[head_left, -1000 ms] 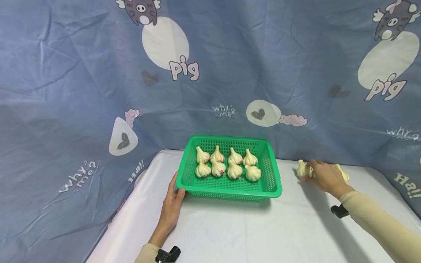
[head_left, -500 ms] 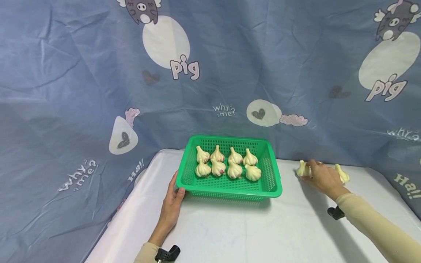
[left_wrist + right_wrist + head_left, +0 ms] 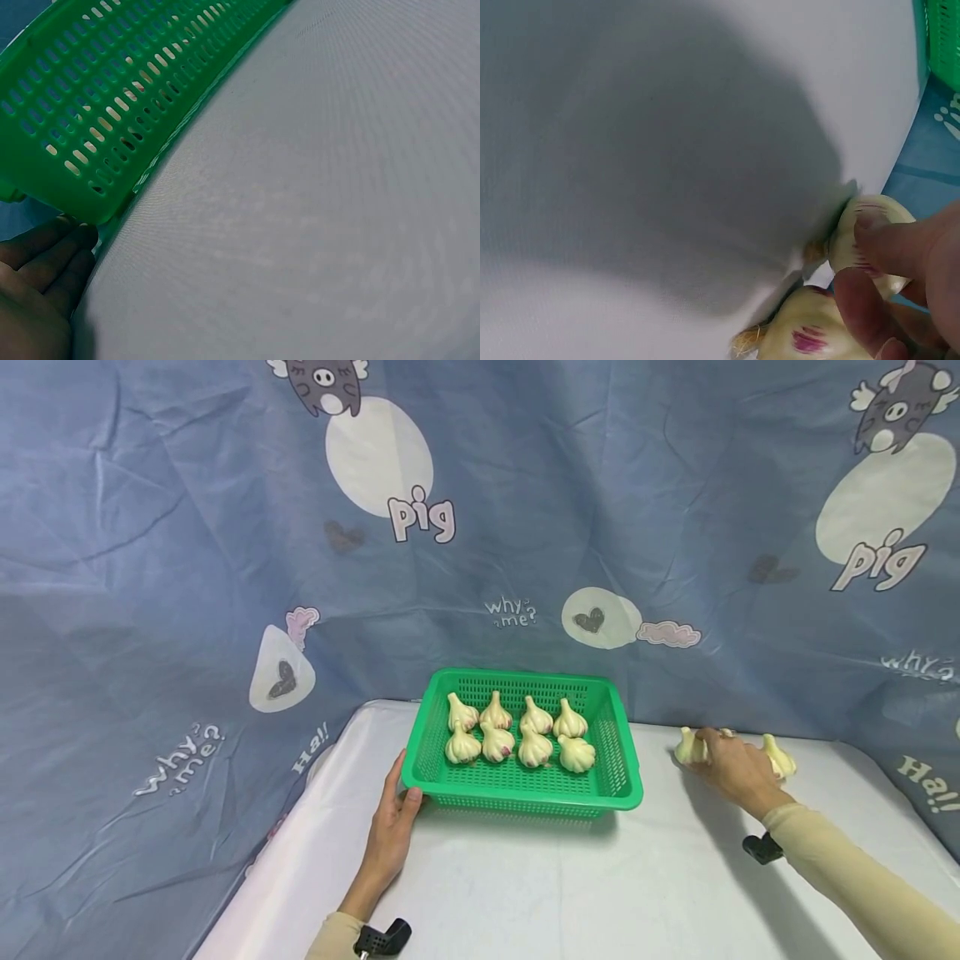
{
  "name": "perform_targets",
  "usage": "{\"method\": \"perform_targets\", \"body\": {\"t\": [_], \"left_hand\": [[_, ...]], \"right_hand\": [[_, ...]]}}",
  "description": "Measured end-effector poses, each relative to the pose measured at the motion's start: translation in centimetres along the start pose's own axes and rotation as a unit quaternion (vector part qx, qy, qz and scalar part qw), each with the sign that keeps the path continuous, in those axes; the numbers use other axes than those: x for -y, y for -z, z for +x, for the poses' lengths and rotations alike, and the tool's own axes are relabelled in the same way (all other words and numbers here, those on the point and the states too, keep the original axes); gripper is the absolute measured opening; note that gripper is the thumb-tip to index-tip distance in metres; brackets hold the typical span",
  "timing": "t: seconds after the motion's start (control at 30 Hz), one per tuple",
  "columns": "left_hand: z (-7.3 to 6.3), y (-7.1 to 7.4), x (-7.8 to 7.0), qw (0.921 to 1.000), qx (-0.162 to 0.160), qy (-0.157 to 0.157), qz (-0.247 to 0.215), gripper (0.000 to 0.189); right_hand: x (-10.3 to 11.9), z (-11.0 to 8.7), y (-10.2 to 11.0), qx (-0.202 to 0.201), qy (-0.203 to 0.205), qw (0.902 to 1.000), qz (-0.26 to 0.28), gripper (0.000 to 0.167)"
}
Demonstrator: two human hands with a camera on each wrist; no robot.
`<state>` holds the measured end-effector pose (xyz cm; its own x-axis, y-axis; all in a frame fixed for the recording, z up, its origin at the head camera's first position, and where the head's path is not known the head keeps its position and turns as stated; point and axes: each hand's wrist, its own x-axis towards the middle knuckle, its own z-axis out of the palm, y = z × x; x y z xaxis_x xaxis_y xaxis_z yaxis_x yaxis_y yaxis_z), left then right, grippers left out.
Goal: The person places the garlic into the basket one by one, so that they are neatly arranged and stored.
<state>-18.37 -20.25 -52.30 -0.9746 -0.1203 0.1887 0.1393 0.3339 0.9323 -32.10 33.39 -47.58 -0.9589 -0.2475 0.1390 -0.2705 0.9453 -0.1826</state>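
Note:
A green plastic basket (image 3: 517,789) holds several garlic bulbs (image 3: 535,748) in two rows. My left hand (image 3: 392,831) rests against its front left corner, fingers along the side and thumb by the front rim. In the left wrist view, relaxed fingers (image 3: 56,262) touch the basket wall (image 3: 112,112) near the bottom corner. Over at the right, my right hand (image 3: 738,770) pinches a garlic bulb (image 3: 870,232), the thumb laid on its face. Right beside that bulb sits another garlic bulb (image 3: 810,330), near the index finger. One more garlic bulb (image 3: 778,758) shows beyond the hand.
A white cloth (image 3: 525,885) covers the table. Behind it hangs a blue printed curtain (image 3: 480,568), close to the basket's back rim. Bare white cloth lies between the basket and the bulbs at the right.
My right hand has shifted slightly left and stays low among the bulbs; the rightmost bulb shows more fully. The left hand and the basket have not moved.

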Motion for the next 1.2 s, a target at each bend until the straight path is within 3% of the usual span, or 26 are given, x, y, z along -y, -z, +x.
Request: {"method": "perform_targets", "body": {"t": [0.7, 1.0, 1.2], "left_hand": [[-0.1, 0.0, -0.1, 1.0, 0.0, 0.003, 0.004, 0.063], [-0.2, -0.1, 0.1, 0.9999, -0.002, 0.002, 0.01, 0.063], [-0.2, 0.1, 0.1, 0.9999, -0.006, -0.004, 0.013, 0.063]], "right_hand": [[-0.1, -0.2, -0.9, -0.028, 0.032, 0.9991, 0.009, 0.059], [-0.3, -0.1, 0.5, -0.007, 0.016, 0.9996, 0.021, 0.059], [0.2, 0.4, 1.6, -0.019, 0.037, 0.9986, 0.033, 0.057]]}}
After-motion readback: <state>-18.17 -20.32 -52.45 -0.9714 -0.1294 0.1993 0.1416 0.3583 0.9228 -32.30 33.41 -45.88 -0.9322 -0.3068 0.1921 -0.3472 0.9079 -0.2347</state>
